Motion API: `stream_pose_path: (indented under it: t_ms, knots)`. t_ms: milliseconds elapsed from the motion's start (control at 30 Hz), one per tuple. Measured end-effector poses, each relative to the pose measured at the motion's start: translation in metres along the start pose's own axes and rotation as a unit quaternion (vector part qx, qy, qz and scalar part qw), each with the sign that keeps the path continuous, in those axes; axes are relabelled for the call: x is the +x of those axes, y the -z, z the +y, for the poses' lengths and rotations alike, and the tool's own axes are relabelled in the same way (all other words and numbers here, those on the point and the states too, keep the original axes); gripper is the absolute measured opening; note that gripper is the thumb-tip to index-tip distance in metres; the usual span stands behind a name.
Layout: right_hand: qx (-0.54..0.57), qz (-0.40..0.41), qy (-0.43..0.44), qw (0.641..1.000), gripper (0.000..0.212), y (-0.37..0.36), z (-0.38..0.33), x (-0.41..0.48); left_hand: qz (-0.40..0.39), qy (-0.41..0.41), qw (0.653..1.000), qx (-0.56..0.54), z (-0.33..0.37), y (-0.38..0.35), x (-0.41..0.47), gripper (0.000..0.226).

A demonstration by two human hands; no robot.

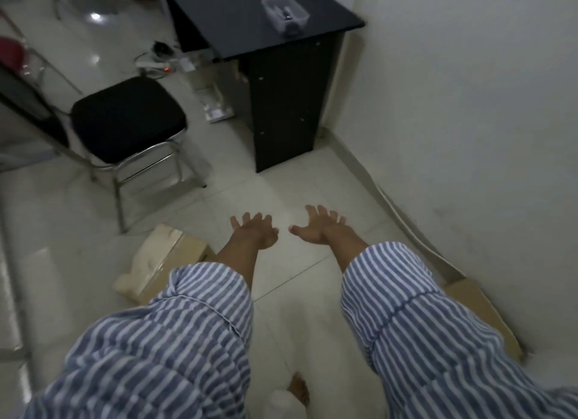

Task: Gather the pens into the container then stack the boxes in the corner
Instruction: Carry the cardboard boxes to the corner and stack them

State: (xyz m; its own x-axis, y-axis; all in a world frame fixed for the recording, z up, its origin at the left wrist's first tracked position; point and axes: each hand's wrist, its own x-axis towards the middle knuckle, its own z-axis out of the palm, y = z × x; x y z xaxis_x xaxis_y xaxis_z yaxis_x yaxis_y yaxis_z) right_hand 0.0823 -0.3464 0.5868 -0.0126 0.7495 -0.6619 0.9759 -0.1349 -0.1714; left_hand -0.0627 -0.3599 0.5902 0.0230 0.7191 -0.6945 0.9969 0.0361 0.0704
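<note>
Both of my arms reach forward over the tiled floor, in striped blue-and-white sleeves. My left hand (255,231) and my right hand (319,227) have fingers spread and hold nothing. A cardboard box (165,259) with pale tape lies on the floor to the left of my left arm, partly hidden by the sleeve. Another cardboard box (478,306) lies against the wall under my right sleeve. A clear plastic container (286,13) with dark pens inside sits on the black desk (237,18) at the far side.
A black-cushioned metal chair (128,118) stands on the left. The desk's side panel (287,105) stands next to the white wall (469,105). A power strip and cables (158,58) lie under the desk. My bare foot (300,390) shows at the bottom.
</note>
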Motion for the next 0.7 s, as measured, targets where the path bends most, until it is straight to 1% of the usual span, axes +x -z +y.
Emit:
stream_pose_path:
  t_ms: [167,333,467,700]
  knots:
    - [-0.027,-0.033,0.047,0.998,0.082,-0.027,-0.091,0.021,-0.008,0.053,0.997,-0.047,-0.093,-0.010,0.005,0.055]
    - [-0.045,-0.079,0.090,0.992,0.082,-0.054,-0.174,0.042,-0.035,0.105,0.991,-0.080,-0.189,-0.025,0.007,0.056]
    - [-0.057,-0.100,0.111,0.987,0.083,-0.071,-0.225,0.058,-0.045,0.131,0.984,-0.110,-0.253,-0.039,0.012,0.054]
    - [-0.061,-0.112,0.142,0.982,0.082,-0.109,-0.291,0.103,-0.056,0.178,0.968,-0.170,-0.331,-0.076,0.041,0.054]
